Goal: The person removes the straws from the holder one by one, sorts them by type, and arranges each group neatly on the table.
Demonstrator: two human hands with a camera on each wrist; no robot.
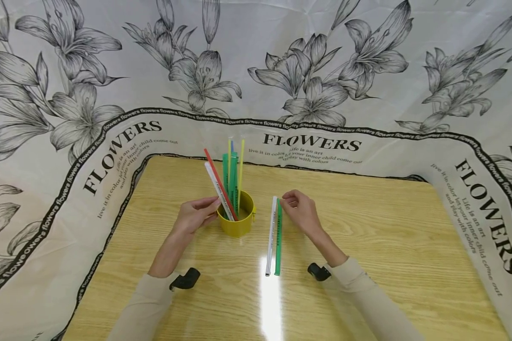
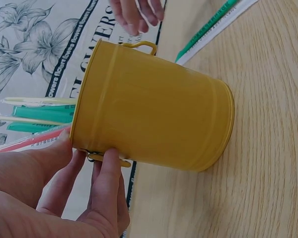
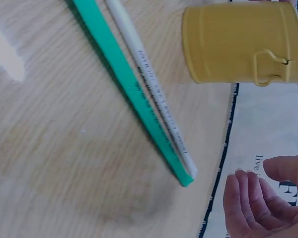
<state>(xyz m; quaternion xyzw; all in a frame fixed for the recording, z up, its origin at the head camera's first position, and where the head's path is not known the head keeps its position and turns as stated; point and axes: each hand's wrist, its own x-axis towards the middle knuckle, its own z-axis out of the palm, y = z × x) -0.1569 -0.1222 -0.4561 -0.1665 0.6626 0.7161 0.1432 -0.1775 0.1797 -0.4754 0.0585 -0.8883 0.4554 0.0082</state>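
A small yellow metal bucket with loop handles stands upright on the table. My left hand grips its left rim and handle, thumb at the rim and fingers at the handle, clearest in the left wrist view. Inside lean a red straw, a white paper-wrapped straw, green wrapped straws and yellow straws; a blue tip pokes up behind. Right of the bucket, a white wrapped straw and a green wrapped straw lie side by side. My right hand hovers by their far ends, holding nothing, its thumb apart from the fingers.
The wooden table carries a bright light reflection near its front. Around its back and sides hangs a white cloth with flower drawings and lettering. Dark wrist mounts stick out from both sleeves.
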